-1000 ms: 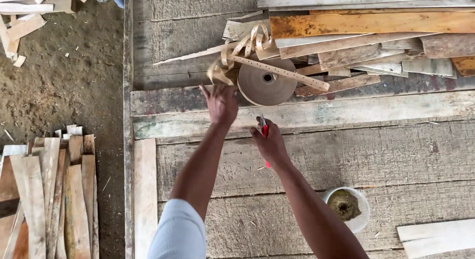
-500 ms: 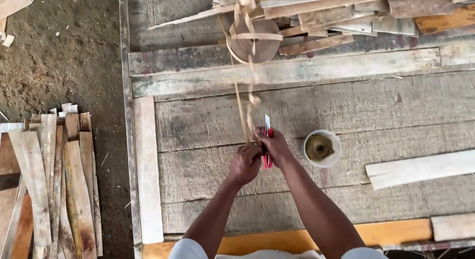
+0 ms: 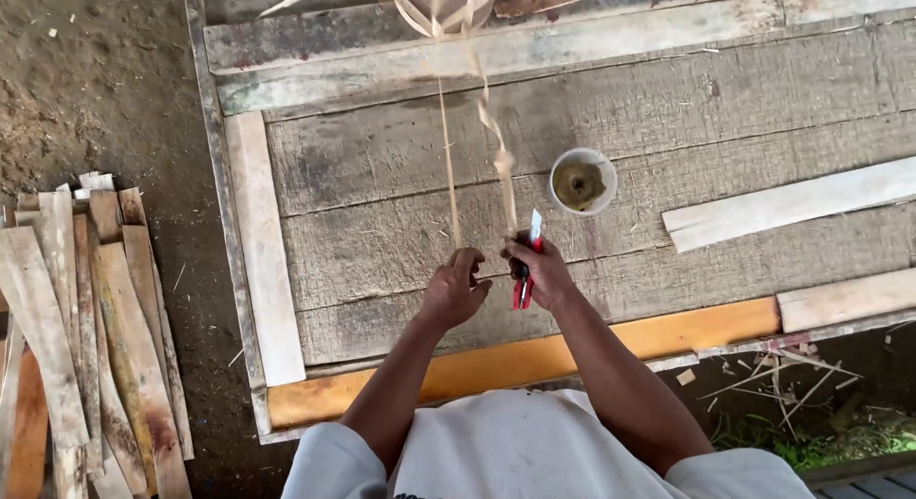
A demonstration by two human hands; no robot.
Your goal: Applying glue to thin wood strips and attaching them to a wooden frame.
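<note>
While both hands work over the plank table [image 3: 382, 175], thin strips are held taut.

Left hand [image 3: 456, 291] is curled tight round a pale strip [image 3: 447, 146] running up to the roll at the far edge. Right hand [image 3: 536, 270] grips a red-handled cutter [image 3: 526, 270] and the twisted strip [image 3: 496, 136]. Small cup [image 3: 582, 181] stands just beyond.

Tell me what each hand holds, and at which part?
Left hand pinches the near end of a thin tan strip. Right hand grips a red-handled cutter by its handle, together with a second, twisted strip.
</note>
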